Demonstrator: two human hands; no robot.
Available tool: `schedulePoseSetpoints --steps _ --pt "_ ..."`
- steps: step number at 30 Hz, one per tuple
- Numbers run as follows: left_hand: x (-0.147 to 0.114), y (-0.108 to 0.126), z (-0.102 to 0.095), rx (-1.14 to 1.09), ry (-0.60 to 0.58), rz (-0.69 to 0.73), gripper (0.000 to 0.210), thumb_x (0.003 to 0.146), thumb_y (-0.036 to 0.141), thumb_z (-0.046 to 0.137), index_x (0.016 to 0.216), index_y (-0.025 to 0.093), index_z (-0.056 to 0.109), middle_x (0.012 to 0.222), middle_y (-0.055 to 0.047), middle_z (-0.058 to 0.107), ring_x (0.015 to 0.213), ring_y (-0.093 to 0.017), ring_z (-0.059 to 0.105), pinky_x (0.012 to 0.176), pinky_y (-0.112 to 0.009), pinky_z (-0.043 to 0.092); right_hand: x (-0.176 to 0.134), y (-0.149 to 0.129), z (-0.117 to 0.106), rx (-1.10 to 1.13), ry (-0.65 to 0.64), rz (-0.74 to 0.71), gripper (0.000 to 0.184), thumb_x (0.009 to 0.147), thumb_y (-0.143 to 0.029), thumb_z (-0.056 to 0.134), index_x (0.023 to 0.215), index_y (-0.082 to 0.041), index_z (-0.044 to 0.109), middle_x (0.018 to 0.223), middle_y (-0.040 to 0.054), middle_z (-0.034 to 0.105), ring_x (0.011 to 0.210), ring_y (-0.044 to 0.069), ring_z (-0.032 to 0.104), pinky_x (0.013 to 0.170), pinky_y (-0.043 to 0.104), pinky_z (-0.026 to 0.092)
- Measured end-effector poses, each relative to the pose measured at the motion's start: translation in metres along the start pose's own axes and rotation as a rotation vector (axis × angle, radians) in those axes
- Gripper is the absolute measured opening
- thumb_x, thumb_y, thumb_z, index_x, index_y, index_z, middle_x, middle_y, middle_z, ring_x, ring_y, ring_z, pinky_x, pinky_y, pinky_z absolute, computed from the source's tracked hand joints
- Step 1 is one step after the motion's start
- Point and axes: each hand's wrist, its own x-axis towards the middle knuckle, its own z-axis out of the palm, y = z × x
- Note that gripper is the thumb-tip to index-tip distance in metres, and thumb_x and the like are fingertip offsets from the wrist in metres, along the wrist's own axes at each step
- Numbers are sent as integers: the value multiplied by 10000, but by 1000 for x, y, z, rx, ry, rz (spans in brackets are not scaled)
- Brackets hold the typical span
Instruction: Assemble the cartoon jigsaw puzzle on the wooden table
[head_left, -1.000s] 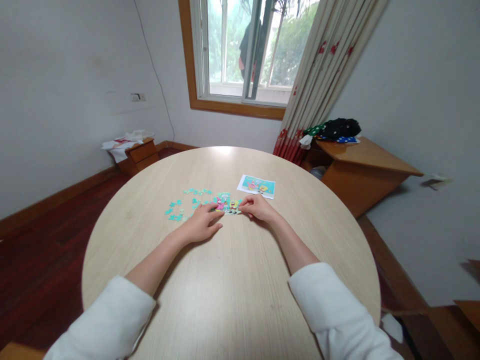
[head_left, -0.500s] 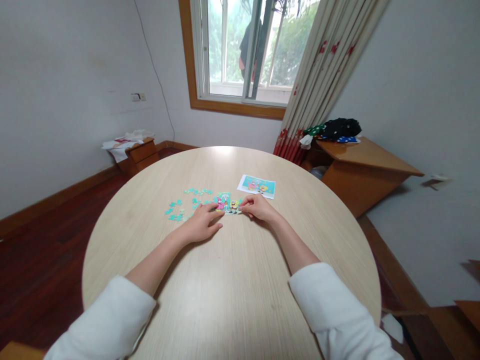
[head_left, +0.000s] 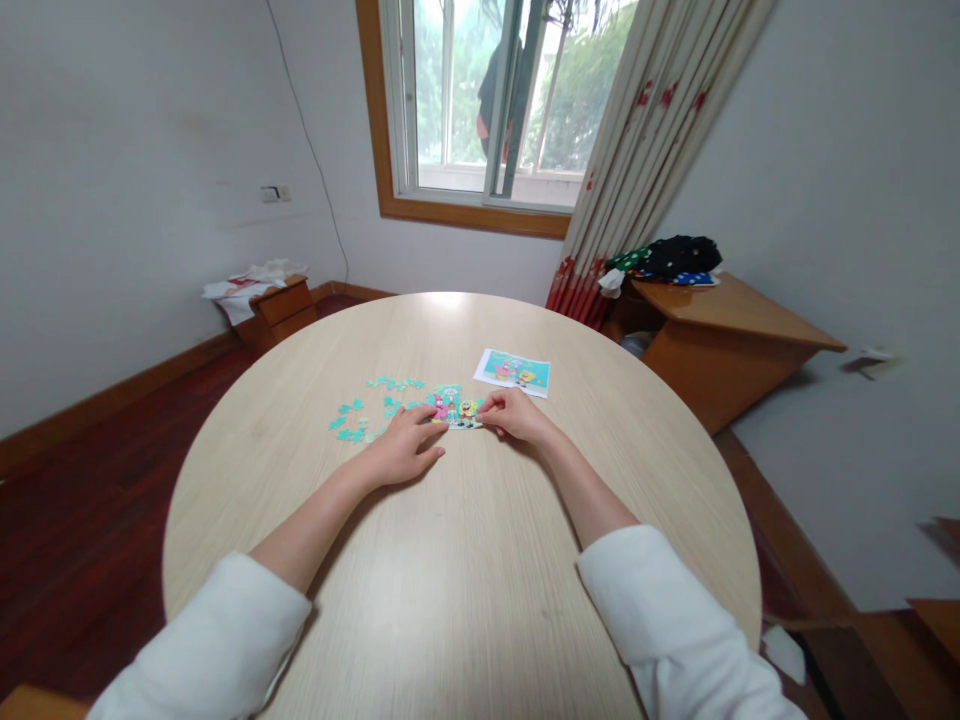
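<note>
A partly joined jigsaw puzzle [head_left: 453,408] with cartoon figures lies flat on the round table [head_left: 450,600]. My left hand [head_left: 405,445] rests at its left side, fingers apart, the fingertips touching the puzzle's edge. At the right edge of the puzzle my right hand [head_left: 514,414] has its thumb and fingers pinched together; a puzzle piece seems to be between them, mostly hidden. Loose turquoise puzzle pieces [head_left: 349,420] are scattered left of my left hand, some partly covered by it. More loose pieces [head_left: 395,383] lie farther back.
Behind my right hand lies a printed reference picture [head_left: 514,372] with the same cartoon figures. A wooden desk [head_left: 742,310] bearing dark clothes [head_left: 682,257] stands beyond the table at right. A small cabinet [head_left: 289,305] is at the far left, below the window [head_left: 487,100] wall.
Almost nothing differs. My right hand shifts very slightly at the puzzle's right edge, while my left hand stays in place.
</note>
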Motion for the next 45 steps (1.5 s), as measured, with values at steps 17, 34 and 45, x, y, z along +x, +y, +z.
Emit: schedulePoseSetpoints --steps 17,34,45 --pt "0 0 -1 15 -16 12 322 844 318 498 1130 212 602 1297 -152 485 1223 -294 424 1027 -512 302 9 6 5 -94 82 94 172 612 -81 679 536 -145 539 387 -24 538 331 68 473 349 165 351" --pt "1 1 -2 42 -42 -2 340 849 320 495 1149 194 596 1322 -172 470 1246 -295 411 1042 -522 267 11 7 4 -255 117 156 175 645 -95 668 515 -127 555 391 -15 549 352 71 509 392 156 377" --pt "1 4 -5 45 -44 -4 318 843 310 500 1116 194 614 1304 -165 486 1225 -301 429 1027 -516 292 12 7 5 -254 117 169 182 658 -88 648 509 -131 552 387 -9 552 352 81 508 379 167 371"
